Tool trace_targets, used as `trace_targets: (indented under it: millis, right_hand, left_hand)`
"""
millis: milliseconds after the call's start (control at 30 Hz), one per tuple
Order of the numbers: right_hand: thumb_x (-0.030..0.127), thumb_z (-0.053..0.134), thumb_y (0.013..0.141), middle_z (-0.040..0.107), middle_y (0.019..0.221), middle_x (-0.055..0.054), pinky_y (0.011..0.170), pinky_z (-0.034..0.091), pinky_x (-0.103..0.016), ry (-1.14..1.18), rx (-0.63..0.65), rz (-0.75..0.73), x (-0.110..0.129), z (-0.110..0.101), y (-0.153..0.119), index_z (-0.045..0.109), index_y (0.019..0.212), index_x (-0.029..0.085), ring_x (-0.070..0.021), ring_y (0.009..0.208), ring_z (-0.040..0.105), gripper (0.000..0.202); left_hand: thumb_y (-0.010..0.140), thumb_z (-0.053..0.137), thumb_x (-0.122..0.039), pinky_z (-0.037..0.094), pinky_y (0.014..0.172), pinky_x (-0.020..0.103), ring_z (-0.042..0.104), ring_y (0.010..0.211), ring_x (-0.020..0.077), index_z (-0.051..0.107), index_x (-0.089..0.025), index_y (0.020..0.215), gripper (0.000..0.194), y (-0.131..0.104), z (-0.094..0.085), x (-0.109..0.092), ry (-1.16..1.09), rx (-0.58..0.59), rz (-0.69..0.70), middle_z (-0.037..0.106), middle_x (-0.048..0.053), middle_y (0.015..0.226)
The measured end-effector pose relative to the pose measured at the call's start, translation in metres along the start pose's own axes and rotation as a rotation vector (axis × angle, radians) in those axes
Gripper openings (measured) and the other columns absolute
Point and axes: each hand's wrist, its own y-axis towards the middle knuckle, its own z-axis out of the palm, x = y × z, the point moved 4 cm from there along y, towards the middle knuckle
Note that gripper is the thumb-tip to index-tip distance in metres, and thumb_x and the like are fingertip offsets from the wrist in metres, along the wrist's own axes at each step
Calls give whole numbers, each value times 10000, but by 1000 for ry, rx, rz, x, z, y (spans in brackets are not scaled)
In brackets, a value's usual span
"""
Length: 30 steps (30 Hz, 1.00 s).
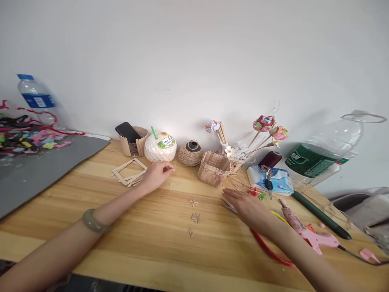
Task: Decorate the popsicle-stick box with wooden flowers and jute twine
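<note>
My left hand (158, 175), its fingers curled together, is just in front of the white coconut (161, 148); whatever it pinches is too small to make out. My right hand (240, 202) lies low over scissors (229, 206) with red and yellow handles, fingers extended and palm down. Between the hands, two small twine flowers (193, 202) (196, 218) and a small twine loop (190, 232) lie in a column on the wooden table (146, 243). An open stick basket (214, 168) stands behind my right hand.
Flat stick frames (123, 174), a stick holder with a phone (127, 132) and a twine ball (190, 155) stand left and centre. Paper flowers (264, 123), a pink glue gun (306, 233), a green pen (322, 215) and a large bottle (322, 154) are at right.
</note>
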Motion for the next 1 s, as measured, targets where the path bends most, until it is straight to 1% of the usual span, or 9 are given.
trace_targets:
  millis: [67,167,267,367,533,667,767,900,1000]
  right_hand:
    - [-33,357,752,530,1295,-141,950,455,-444,6,-18,-3,6,-2,7,554,1223,135,-260,1178,521,537]
    - [-10,355,793,483,1347,-99,1022,397,-376,40,-19,-80,28,6,33,489,1291,152,-193,1237,462,541]
    - [61,402,847,429,1385,-120,1045,368,-346,55,-5,-153,47,19,59,454,1319,111,-196,1263,427,477]
    - [80,440,850,449,1372,-124,1047,362,-336,43,22,-185,51,25,67,473,1302,96,-204,1256,436,453]
    - [85,412,864,508,1335,-77,1038,371,-332,-10,51,-109,26,15,34,522,1262,149,-182,1225,476,418]
    - [86,423,843,607,1220,-104,968,433,-382,-78,38,64,-7,-4,0,623,1124,151,-229,1131,562,351]
    - [31,363,824,610,1212,-107,881,480,-380,-125,-6,197,-26,-15,-22,590,1159,157,-240,1082,591,424]
    - [62,360,838,668,1089,-87,793,498,-344,-167,-53,318,-37,-16,-52,608,1096,205,-222,929,651,386]
    - [45,377,804,692,968,-104,794,491,-380,-204,-64,374,-35,-7,-77,638,1008,191,-240,866,662,362]
  left_hand:
    - [888,515,-319,514,775,364,605,863,164,579,-135,1016,232,0,-1,-1,32,10,16,615,55,997]
    - [888,514,-327,508,775,361,604,846,158,589,-137,983,226,-3,0,-6,93,39,55,621,49,969]
    - [882,518,-322,485,803,364,600,865,165,614,-148,923,203,-7,2,-11,146,72,132,636,41,947]
    - [862,522,-315,457,819,336,583,931,198,657,-189,869,185,-11,1,-16,190,89,225,656,39,947]
    - [861,501,-295,433,750,314,544,939,231,687,-189,824,217,-16,3,-18,236,102,341,659,67,886]
    - [869,476,-270,423,722,298,541,899,218,677,-179,780,237,-17,7,-17,239,98,376,654,77,855]
    - [856,477,-248,420,707,289,549,880,212,659,-178,780,210,-17,8,-19,247,92,380,649,72,859]
    - [831,476,-207,418,666,275,562,788,193,622,-183,737,176,-18,6,-24,246,65,348,628,51,817]
    - [828,463,-197,423,678,284,570,776,198,606,-183,734,172,-20,5,-24,228,46,334,620,51,812]
